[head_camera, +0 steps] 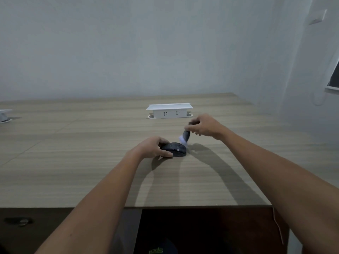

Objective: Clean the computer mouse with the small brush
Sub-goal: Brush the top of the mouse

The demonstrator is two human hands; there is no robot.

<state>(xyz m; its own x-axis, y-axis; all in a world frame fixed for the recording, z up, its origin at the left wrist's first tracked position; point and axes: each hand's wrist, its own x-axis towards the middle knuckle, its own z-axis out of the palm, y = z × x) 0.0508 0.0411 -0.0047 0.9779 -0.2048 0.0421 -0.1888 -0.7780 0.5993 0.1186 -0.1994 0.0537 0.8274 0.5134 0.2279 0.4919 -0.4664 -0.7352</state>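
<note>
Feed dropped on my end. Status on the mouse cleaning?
Left hand steadying black mouse on table. Right hand holding small brush, bristles at mouse's far edge. Nothing in the way.

I count one mouse [174, 149] and one brush [185, 137] on one table [73, 162]. One socket box [169, 110] stands whole at the back, and part of a second [4, 114] shows at the left edge. I have two hands here: left hand [152, 147], right hand [203, 126].

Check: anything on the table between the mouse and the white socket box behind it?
Head view: only the brush in the right hand overlaps that stretch; the tabletop from mouse to socket box looks bare.
</note>
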